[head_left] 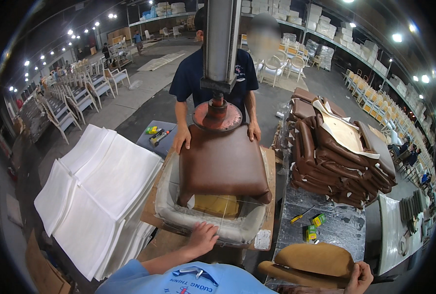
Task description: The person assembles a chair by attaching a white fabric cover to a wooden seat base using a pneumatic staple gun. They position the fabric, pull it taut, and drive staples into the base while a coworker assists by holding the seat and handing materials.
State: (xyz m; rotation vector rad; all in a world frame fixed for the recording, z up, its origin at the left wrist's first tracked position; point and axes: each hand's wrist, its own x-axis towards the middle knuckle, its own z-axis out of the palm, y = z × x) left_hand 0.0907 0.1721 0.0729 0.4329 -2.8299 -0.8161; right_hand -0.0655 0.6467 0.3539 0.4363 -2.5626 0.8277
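A brown leather seat cushion lies on a padded press frame wrapped in clear plastic, with yellow foam showing at its near side. My left hand rests on the frame's near edge, fingers spread. My right hand grips the edge of a tan curved seat board at the lower right. Across from me a person in a dark shirt presses both hands on the cushion's far corners. A round red press plate on a grey column sits just above the cushion.
A stack of white fabric sheets lies at left. Several finished brown cushions are piled at right on a plastic-covered table with small yellow-green boxes and a screwdriver. Rows of white chairs fill the floor behind.
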